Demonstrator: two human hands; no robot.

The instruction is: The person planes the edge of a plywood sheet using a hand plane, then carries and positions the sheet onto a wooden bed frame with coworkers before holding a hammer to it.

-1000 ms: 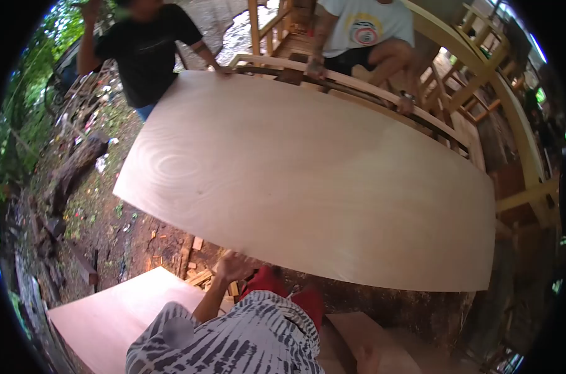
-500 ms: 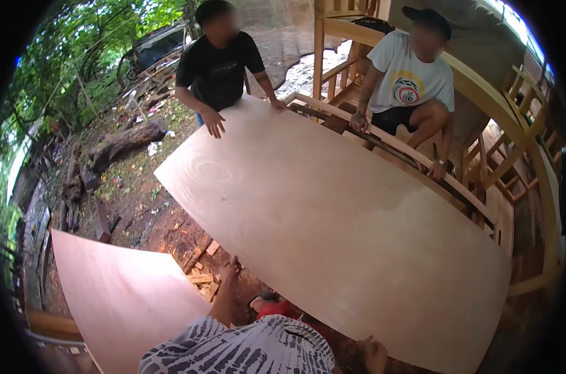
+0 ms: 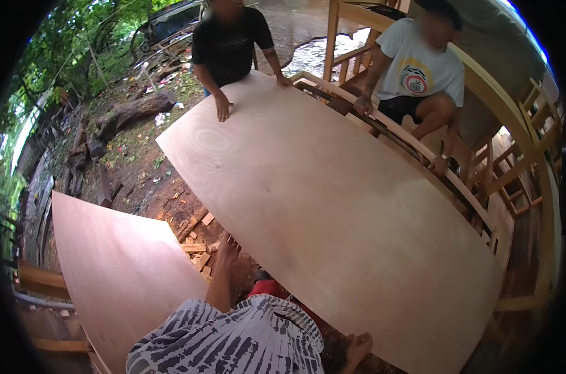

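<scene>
A large pale plywood sheet (image 3: 332, 206) lies in front of me, slanting from upper left to lower right. My left hand (image 3: 229, 247) is at its near long edge, with the fingers curled at the rim. Farther right along that edge, my right hand (image 3: 359, 346) grips the sheet near its lower end, thumb by the upper face. The fingertips of both hands are partly hidden by the board. Across from me, a person in a black shirt (image 3: 230, 47) rests both hands on the far end of the sheet.
A person in a white shirt (image 3: 420, 68) crouches behind a wooden frame (image 3: 395, 128), holding its rail. A second plywood sheet (image 3: 121, 262) stands at my left. Wood offcuts (image 3: 199, 255) litter the ground beside it. A log (image 3: 136, 113) lies farther back. Bunk-like wooden frames (image 3: 513, 156) stand at right.
My view has tilted down, so the scene sits higher in the picture. Both my hands stay at the near edge of the sheet. The black-shirted person's hand remains on the board.
</scene>
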